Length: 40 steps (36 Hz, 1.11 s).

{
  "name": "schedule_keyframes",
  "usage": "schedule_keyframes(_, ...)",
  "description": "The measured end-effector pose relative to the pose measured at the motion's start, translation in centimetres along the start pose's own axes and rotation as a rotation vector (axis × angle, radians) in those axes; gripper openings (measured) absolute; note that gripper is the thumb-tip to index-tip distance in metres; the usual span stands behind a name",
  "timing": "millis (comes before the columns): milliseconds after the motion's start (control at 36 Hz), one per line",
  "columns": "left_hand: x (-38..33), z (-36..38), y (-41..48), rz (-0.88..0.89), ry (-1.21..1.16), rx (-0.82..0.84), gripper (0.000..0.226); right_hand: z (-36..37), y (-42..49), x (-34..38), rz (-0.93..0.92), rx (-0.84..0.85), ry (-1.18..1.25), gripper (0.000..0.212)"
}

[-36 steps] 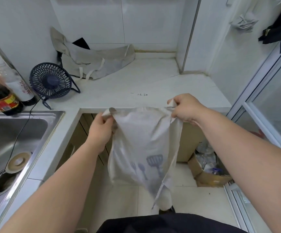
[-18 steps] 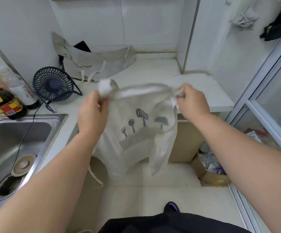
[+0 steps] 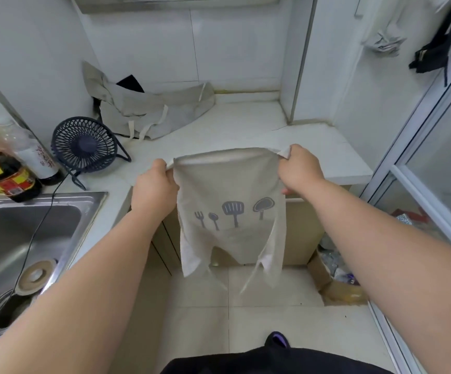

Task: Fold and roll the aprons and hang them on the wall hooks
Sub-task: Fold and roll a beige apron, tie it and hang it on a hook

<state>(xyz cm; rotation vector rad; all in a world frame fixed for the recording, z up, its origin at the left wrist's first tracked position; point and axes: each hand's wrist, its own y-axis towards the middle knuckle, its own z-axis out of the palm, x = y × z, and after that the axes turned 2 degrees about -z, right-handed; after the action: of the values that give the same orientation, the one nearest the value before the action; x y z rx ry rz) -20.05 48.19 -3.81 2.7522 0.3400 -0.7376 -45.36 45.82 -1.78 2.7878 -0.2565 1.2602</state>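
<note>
Both hands have spread apart since half a second ago, so the apron [image 3: 227, 206], then slack and mid-shake, now hangs flat with its top edge pulled straight and its utensil print facing the person. The left hand [image 3: 155, 184] and right hand [image 3: 299, 168] each pinch one top corner, fingers [image 3: 159, 165] curled tight on the cloth. The apron drops straight below the fingers in front of the table [image 3: 246, 125] edge, clear of the floor, with its straps [image 3: 248, 279] dangling under the right fingers. No fold or roll shows in it yet, so this looks like the spreading-out step that comes before the first fold. Beyond the left fingers, at the back of the table, a second apron [image 3: 154, 114] lies crumpled with something black showing behind it, and it appears untouched. High up and right of the right fingers, a grey bundle [image 3: 383, 40] and a black bundle [image 3: 432, 54] hang on the wall. These are probably aprons already done, though I cannot tell how neatly they were rolled. Folding, rolling and hanging are still left for the held apron and for the table pile.
</note>
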Motion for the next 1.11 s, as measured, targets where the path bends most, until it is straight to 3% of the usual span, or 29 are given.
schedule_keyframes(167,-2.9,-1.3,1.7,-0.111,-0.646,0.012,0.032,-0.2,1.6,2.0,0.063,-0.102,0.469,0.015)
schedule_keyframes(278,-4.2,-1.5,3.7,-0.130,-0.801,-0.011,0.023,-0.5,3.5,2.8,0.044,-0.181,0.571,0.017)
schedule_keyframes(389,-6.0,-1.5,6.2,-0.071,-0.885,0.005,0.030,-0.9,6.2,3.7,-0.004,-0.127,0.714,0.025)
schedule_keyframes(528,-8.7,-0.9,11.0,0.001,-0.861,0.071,0.049,-1.6,11.4,5.5,-0.117,-0.168,0.633,0.017)
schedule_keyframes(750,-13.5,1.8,19.9,0.062,-0.872,0.066,0.053,-3.6,21.7,7.4,-0.296,-0.182,0.515,0.009)
schedule_keyframes(917,-17.7,4.0,28.5,0.051,-0.870,-0.001,0.054,-5.2,30.9,9.4,-0.340,-0.182,0.447,0.023)
schedule_keyframes(1111,-20.8,6.3,36.9,0.095,-0.870,-0.003,0.056,-4.6,40.1,10.6,-0.344,-0.181,0.442,0.014)
